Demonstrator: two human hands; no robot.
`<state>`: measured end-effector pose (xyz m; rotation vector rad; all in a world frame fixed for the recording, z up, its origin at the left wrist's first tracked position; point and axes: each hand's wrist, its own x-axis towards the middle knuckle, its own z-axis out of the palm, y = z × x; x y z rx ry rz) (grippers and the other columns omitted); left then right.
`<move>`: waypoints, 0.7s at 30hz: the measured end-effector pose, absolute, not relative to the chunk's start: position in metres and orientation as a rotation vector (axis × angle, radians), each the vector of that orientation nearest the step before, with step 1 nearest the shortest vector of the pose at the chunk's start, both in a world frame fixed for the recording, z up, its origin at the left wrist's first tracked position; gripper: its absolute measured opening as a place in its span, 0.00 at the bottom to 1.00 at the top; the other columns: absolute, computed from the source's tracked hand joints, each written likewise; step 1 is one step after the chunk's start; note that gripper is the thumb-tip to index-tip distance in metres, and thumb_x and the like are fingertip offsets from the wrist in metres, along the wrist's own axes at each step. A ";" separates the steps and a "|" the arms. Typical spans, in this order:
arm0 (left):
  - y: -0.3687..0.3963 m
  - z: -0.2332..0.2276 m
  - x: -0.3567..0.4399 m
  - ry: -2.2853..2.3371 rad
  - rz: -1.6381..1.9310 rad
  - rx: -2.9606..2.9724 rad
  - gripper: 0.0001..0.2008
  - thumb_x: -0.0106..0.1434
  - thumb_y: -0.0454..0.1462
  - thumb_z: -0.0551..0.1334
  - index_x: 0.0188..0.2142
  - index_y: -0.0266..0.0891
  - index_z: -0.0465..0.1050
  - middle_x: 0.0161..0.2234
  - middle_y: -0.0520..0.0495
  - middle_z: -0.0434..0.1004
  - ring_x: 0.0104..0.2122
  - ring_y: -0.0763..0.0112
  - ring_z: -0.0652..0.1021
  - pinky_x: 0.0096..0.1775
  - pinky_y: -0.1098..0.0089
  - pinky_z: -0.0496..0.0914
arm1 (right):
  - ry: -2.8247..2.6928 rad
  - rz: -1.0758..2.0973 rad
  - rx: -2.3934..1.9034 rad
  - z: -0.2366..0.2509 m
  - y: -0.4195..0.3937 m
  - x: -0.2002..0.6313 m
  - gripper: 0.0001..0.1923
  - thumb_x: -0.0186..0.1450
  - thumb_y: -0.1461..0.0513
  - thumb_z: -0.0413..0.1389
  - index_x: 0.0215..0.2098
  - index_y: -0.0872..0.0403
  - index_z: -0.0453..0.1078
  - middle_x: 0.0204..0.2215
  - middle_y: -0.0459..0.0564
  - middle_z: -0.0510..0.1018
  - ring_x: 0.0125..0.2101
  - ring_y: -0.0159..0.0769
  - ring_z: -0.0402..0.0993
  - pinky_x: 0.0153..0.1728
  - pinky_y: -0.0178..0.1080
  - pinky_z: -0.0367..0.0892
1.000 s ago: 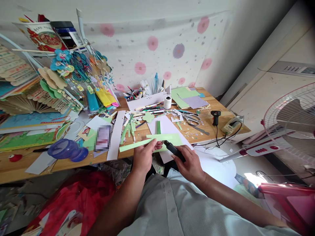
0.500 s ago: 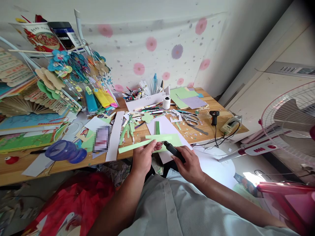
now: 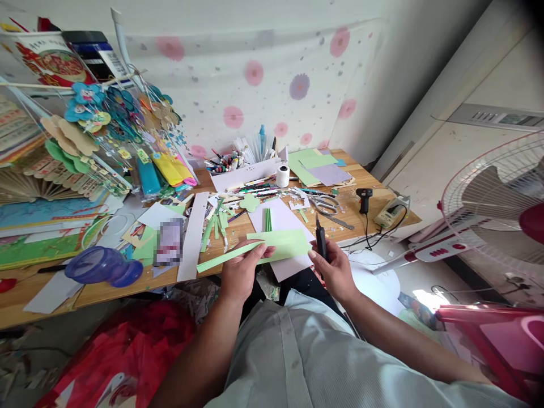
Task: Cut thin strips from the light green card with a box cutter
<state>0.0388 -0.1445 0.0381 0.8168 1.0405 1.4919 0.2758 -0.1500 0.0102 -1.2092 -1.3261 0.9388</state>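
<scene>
Apart | L hand pinching strip | R hand gripping blk tool

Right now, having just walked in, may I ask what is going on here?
At a cluttered wooden table, a person's left hand pinches a narrow light green strip. The right hand holds a slim black tool, its narrow end pointing up and apart from the strip. A wider green sheet shows between the hands; whether it is held is hard to tell.
</scene>
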 end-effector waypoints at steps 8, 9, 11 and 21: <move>-0.150 0.036 0.043 1.055 1.415 0.978 0.17 0.60 0.48 0.80 0.41 0.40 0.86 0.37 0.43 0.89 0.38 0.53 0.89 0.48 0.55 0.83 | -1.091 1.450 -0.914 0.041 -0.145 0.254 0.23 0.67 0.44 0.69 0.49 0.51 0.77 0.22 0.41 0.72 0.22 0.33 0.65 0.24 0.38 0.60; -0.150 0.036 0.044 1.056 1.413 0.983 0.16 0.60 0.48 0.79 0.41 0.41 0.86 0.37 0.43 0.89 0.38 0.53 0.88 0.47 0.55 0.83 | -1.097 1.458 -0.913 0.042 -0.145 0.253 0.22 0.67 0.45 0.70 0.47 0.51 0.77 0.21 0.41 0.72 0.21 0.33 0.64 0.24 0.38 0.59; -0.151 0.037 0.045 1.053 1.414 0.973 0.16 0.60 0.48 0.80 0.40 0.41 0.86 0.37 0.44 0.89 0.38 0.53 0.88 0.47 0.55 0.83 | -1.099 1.456 -0.933 0.040 -0.145 0.251 0.19 0.65 0.47 0.72 0.42 0.51 0.77 0.20 0.40 0.71 0.21 0.32 0.63 0.24 0.37 0.57; -0.155 0.044 0.061 0.911 1.362 0.851 0.18 0.59 0.48 0.80 0.41 0.39 0.86 0.36 0.42 0.89 0.35 0.57 0.87 0.43 0.58 0.82 | -1.151 1.342 -0.974 0.037 -0.146 0.246 0.18 0.63 0.48 0.74 0.36 0.51 0.77 0.25 0.43 0.75 0.23 0.32 0.66 0.25 0.38 0.62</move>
